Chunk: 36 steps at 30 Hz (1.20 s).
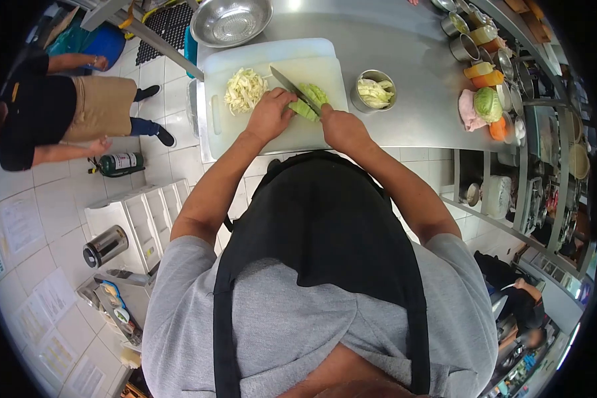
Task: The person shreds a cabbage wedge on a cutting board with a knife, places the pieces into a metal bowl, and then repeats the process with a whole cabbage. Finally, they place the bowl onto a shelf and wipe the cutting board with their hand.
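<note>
right hand (343,129) grips knife (287,81) across green leaves (304,111), right half of cutting board (318,56); left hand (270,114) beside leaves, grip unclear. best curl it clear of knife, slice evenly.

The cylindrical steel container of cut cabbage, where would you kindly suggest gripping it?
Probably the container's wall, from the right: grey steel counter borders that side, whereas the right hand and white cutting board lie left. Its round, upright shape suits an encircling grasp.
</note>
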{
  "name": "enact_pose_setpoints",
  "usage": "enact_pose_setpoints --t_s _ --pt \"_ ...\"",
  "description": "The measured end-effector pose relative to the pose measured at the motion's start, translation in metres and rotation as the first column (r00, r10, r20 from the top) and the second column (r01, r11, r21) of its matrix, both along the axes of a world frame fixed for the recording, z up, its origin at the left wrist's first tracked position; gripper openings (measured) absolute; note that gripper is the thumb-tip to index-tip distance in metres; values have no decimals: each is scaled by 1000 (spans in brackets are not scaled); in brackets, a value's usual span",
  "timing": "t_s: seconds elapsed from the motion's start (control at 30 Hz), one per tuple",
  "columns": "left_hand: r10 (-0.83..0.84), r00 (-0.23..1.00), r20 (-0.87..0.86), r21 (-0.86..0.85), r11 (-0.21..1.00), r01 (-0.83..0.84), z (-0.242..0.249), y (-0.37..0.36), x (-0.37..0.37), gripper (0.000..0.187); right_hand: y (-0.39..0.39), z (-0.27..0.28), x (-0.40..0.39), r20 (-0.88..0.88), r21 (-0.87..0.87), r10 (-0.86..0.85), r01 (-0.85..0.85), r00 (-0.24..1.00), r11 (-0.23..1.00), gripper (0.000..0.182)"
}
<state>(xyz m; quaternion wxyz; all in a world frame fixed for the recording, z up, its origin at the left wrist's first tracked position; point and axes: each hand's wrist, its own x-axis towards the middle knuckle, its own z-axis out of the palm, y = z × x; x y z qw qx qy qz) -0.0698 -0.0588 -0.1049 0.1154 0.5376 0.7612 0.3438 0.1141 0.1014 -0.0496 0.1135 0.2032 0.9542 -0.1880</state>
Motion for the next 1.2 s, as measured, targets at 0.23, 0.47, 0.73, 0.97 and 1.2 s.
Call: enact_pose_setpoints --t_s 0.23,0.47,0.73,0.97,1.2 --pt "12 1000 -6 40 999 -12 -1 -3 -2 28 15 29 3 -45 -11 43 -44 998 999 23" --pt "31 999 -17 84 996 -29 1 1 -1 23 0 86 40 28 -12 54 -53 998 998 19" --pt "46 999 8 92 995 -47 -8 1 -2 25 5 94 18 157 -29 66 -62 985 998 20" --pt "49 999 21 97 994 -51 -7 3 -3 24 8 74 6 159 -13 80 -79 984 997 20" --pt "35 999 -4 82 996 -35 -5 -1 2 24 1 -1 -1 -30 -47 3 -4 1000 999 19"
